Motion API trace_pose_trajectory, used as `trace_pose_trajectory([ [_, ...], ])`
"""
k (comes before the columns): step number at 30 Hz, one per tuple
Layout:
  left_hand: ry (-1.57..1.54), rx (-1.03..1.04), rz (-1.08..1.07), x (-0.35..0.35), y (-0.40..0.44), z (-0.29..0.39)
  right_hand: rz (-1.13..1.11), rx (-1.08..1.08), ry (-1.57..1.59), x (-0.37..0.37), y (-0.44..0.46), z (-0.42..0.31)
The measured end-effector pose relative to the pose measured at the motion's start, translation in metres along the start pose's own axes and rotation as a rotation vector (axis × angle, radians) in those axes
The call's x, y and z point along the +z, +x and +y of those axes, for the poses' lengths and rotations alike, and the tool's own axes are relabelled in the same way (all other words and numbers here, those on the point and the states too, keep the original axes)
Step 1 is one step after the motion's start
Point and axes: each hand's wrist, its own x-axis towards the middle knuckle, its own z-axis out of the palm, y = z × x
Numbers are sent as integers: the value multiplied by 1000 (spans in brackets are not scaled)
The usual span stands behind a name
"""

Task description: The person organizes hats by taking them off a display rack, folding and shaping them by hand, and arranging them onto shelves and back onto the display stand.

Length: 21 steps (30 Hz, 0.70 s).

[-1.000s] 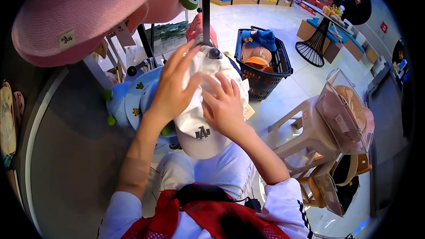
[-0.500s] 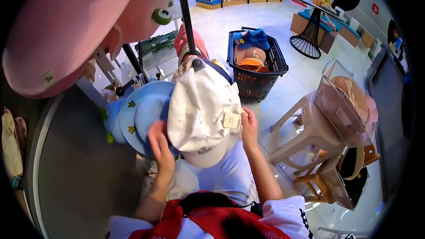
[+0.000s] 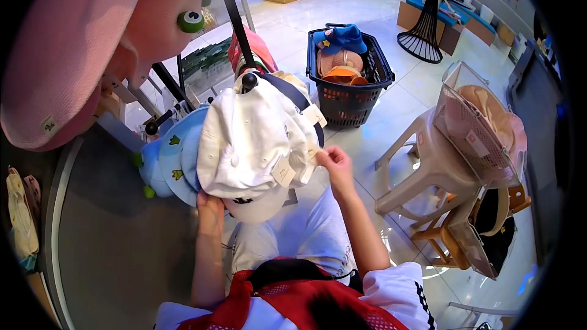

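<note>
Nearest, the left hand [image 3: 210, 211] is at the lower left edge of the white cap [image 3: 251, 128], its fingers partly hidden, so I cannot tell whether they grip. The right hand [image 3: 337, 168] is narrow, thumb and finger pinched on the cap's right edge.

The cap sits at the near end of the display rack, under the black knob [image 3: 249, 81]. A second ago both hands lay over its crown; now they are at its two sides. That leaves the crown uncovered and the cloth handled by its edges. The dark badge [image 3: 243, 200] above the brim, upright and in view then, is now partly folded out of sight and cannot be read.

A paper tag [image 3: 283, 172] on the cap bears a small crown-like mark; its fine print is too small to read. Another tag [image 3: 314, 115] hangs near the rack's right edge. At the left, the blue hat [image 3: 183, 146] carries crown-shaped patches, and the pink hat [image 3: 67, 43] a label [image 3: 48, 124] too blurred to make out.

Farther off, a blue cap [image 3: 339, 38] lies by the far rim of the black basket [image 3: 342, 101].
</note>
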Motion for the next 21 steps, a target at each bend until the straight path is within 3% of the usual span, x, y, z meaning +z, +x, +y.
trace_pose_trajectory([
  [2,-21,10,-30,-3,10,-2,131,5,415,0,0,-26],
  [4,-25,-18,-54,-1,16,1,162,-86,410,-24,14,-34],
  [7,-32,-78,64,5,26,-5,100,99,189,-33,37,-22],
  [10,-103,-34,-60,4,38,-8,38,228,186,-27,44,7],
  [14,-128,-184,-33,-4,42,-2,90,287,192,-9,18,29],
  [19,-99,-171,-32,-4,41,-4,145,316,-58,-5,-5,56],
  [21,-101,-182,-45,-4,39,-6,143,342,31,-8,4,70],
])
